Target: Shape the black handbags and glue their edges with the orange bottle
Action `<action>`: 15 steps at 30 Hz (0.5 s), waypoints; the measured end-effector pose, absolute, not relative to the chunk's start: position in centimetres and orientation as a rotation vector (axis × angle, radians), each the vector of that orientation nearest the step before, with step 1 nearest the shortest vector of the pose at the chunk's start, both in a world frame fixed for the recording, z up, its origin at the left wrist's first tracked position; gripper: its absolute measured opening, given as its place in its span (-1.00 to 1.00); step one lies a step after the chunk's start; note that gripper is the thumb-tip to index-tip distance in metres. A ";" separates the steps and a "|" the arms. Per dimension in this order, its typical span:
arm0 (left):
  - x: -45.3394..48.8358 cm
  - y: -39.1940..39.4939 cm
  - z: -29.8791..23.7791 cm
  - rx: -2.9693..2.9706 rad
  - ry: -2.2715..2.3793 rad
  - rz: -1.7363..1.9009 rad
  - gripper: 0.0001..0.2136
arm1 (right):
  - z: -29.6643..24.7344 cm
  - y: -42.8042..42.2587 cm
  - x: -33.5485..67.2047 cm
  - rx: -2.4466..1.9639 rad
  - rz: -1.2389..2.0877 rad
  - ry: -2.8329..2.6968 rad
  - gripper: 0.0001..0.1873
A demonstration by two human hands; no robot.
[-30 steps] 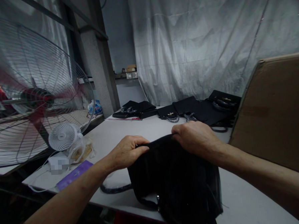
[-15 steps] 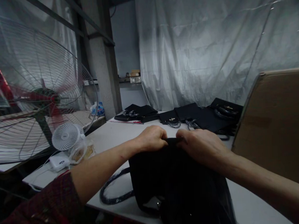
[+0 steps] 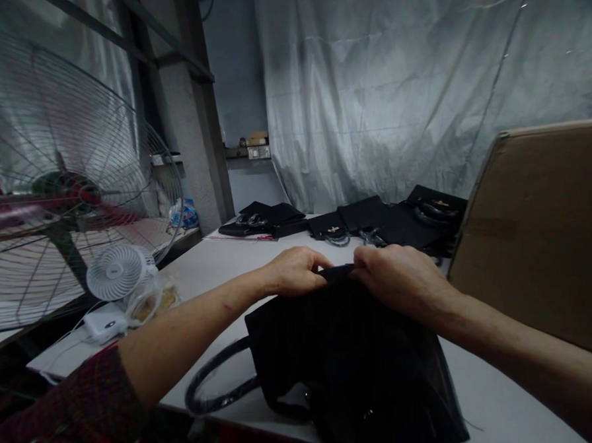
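Far left: large round wire-caged fan with red blades (image 3: 76, 196), set behind the white flat-topped bench (image 3: 206, 262). Dark red patterned sleeve (image 3: 72, 412), on the left arm, at lower left. Small round white plastic fan (image 3: 114, 273), on the bench, above a white box-shaped device (image 3: 103, 324). Clear plastic bag with tan contents (image 3: 160, 300), just beside. Dark tubular handle in clear wrap (image 3: 238, 391), looped out leftward over the bench. Flat black bags (image 3: 276, 217), at the back of the bench. Left hand (image 3: 299, 272): thumb and fingers pinching the upper edge of a black soft-sided bag (image 3: 347, 357), propped tilted at the near edge of the bench, interior too dark to read. Right hand (image 3: 398, 275): fingers curled, pinching the same edge, near the left hand. Far right: upright brown cardboard box (image 3: 539, 235).
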State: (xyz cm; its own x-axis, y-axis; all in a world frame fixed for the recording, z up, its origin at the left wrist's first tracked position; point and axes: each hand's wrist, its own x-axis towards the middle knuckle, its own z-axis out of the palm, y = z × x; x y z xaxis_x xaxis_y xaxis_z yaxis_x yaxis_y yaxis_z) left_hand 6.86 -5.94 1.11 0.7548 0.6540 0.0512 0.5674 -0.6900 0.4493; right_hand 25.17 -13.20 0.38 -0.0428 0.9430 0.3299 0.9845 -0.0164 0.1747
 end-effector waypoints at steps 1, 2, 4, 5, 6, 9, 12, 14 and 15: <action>6.9 -6.0 1.1 2.532 0.909 0.288 -0.64 | 0.4 -13.2 25.1 -2.100 -0.552 -2.123 -0.73; 6.9 -6.0 1.1 2.526 0.890 0.291 -0.63 | 0.5 -13.2 25.1 -2.109 -0.548 -2.126 -0.72; 6.9 -6.1 1.0 2.521 0.862 0.297 -0.62 | 0.5 -13.1 25.1 -2.121 -0.541 -2.128 -0.70; 6.9 -6.0 1.0 2.519 0.853 0.295 -0.61 | 0.5 -13.1 25.1 -2.123 -0.539 -2.129 -0.70; 6.9 -5.9 0.9 2.513 0.840 0.287 -0.61 | 0.5 -13.0 25.1 -2.122 -0.543 -2.128 -0.69; 6.8 -5.4 0.8 2.476 0.731 0.273 -0.63 | 0.4 -13.0 25.0 -2.103 -0.559 -2.135 -0.70; 7.0 -5.0 0.8 2.460 0.608 0.312 -0.71 | 0.4 -12.9 24.7 -2.082 -0.575 -2.166 -0.70; 7.6 -4.9 0.8 2.429 0.656 0.310 -0.79 | 0.5 -12.8 24.4 -2.069 -0.584 -2.192 -0.71; 8.0 -4.8 0.7 2.409 0.724 0.312 -0.82 | 0.5 -12.6 24.3 -2.062 -0.586 -2.205 -0.72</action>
